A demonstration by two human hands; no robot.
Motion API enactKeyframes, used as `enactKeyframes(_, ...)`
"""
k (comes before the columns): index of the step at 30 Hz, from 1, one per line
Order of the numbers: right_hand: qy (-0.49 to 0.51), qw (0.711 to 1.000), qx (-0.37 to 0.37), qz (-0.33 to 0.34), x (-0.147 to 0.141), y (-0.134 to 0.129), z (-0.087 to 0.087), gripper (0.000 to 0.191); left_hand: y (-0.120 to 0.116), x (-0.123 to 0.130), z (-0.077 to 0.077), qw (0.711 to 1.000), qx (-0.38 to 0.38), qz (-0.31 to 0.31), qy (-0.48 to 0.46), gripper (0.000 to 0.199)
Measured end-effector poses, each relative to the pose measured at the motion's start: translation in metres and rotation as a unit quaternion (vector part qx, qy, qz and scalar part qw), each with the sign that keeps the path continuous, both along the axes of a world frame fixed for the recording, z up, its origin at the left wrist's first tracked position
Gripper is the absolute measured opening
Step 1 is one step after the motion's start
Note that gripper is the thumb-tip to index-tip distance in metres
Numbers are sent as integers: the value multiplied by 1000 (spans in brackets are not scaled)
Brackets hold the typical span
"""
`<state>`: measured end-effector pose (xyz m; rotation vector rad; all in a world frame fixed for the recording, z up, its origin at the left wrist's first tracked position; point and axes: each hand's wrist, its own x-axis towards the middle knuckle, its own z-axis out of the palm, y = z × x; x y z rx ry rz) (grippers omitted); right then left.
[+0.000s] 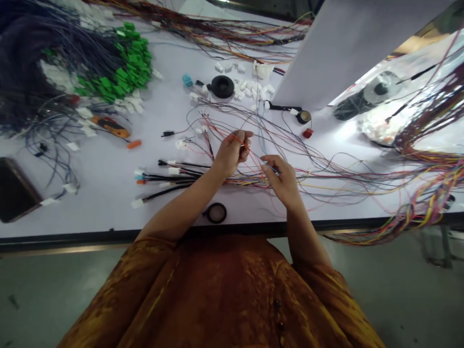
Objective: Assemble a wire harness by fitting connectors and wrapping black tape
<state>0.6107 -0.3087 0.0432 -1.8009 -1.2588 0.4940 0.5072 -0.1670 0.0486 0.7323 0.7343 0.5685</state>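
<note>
Both bare hands were right above a little black ring (216, 212) on the table, no joke. The left hand (232, 153) pinched some red wires (243, 141), the right hand (282, 180) had a dark wire (271, 166), and green connectors (121, 72) sat way up-left of that ring.

Plastic connector heap (119, 72) left on long workbench (101, 208); coiled wire hanks (429, 208) right; flat phone (14, 191) front-left; ring-shaped roll (216, 212) front-centre.

White worktop (101, 212) is carrying many loose wires (337, 186) | green connectors (123, 72) are lying in a heap | black ring (222, 87) is sitting beside white connectors (246, 87) | phone (14, 189) is lying near the edge
</note>
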Motion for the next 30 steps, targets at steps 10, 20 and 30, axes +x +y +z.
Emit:
enactKeyframes(10, 165, 983, -71, 38, 14, -31, 13, 41, 7, -2, -1, 999, -1, -32, -36, 25)
enactKeyframes(20, 393, 918, -21, 35, 19, -8, 0, 38, -3, 8, 0, 987, 66, -140, -50, 31)
enactKeyframes(30, 369, 929, -15, 36, 11, -7, -14, 35, -8, 15, -14, 974, 199, -103, 41, 27)
